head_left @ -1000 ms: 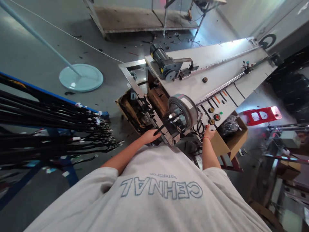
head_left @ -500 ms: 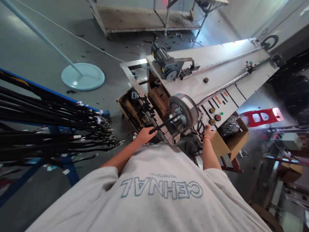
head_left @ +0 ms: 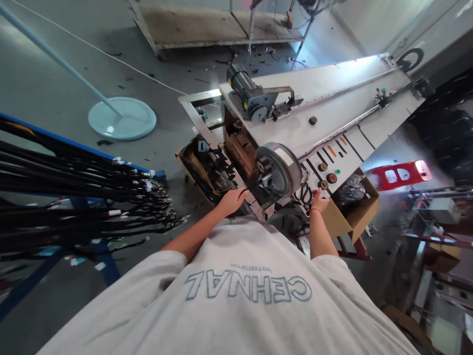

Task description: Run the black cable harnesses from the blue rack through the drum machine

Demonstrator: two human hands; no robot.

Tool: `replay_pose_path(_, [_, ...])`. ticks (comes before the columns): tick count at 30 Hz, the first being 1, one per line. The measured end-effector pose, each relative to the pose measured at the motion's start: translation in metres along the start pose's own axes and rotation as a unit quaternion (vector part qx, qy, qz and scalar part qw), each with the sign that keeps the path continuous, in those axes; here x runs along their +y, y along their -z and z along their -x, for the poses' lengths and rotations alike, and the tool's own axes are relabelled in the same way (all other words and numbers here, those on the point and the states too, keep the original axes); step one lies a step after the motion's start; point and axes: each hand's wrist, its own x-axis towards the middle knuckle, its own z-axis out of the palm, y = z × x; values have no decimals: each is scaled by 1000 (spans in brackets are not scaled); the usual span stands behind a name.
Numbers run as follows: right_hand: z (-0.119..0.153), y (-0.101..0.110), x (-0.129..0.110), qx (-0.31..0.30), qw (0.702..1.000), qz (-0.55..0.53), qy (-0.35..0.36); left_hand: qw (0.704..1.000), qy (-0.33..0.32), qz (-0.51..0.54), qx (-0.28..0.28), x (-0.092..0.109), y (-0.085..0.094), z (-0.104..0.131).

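The person's two bare hands at the near end of a white-topped bench [head_left: 343,96], seen from above. The left hand [head_left: 233,201] lies at the corner of the metal frame [head_left: 203,121], its thumb and fingers drawn toward a short dark strip [head_left: 244,191]; whether the strip is pinched between them cannot be told. To the right of this hand, and apart from it, a grey wheel [head_left: 293,170] with a pale label stands at the end of the bench, between the two hands. The right hand [head_left: 320,202], with a red band at the wrist, is at the near edge of the bench, just beside a brass-coloured knob [head_left: 324,185]; its fingers are too small in view to tell whether they hold anything. Dark-handled scissors [head_left: 306,193] lie between this hand and the wheel. Near the knob are a red button [head_left: 331,178] and a green button [head_left: 338,171]. Below the bench edge, beyond the right hand, an open cardboard box [head_left: 333,217] contains clear plastic [head_left: 349,191]. A dark motor [head_left: 241,81] is mounted at the far corner. At left, bundles of black cables [head_left: 74,182] hang from a blue rack [head_left: 92,153].
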Motion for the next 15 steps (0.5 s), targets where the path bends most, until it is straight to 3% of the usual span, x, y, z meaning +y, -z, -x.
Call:
replay_pose_path(11, [1, 1, -2, 0, 1000, 6, 4, 999, 26, 32, 16, 5, 4, -2])
replay_pose_path(15, [2, 2, -3, 5, 1000, -6, 0, 996, 61, 23, -56, -5, 5, 0])
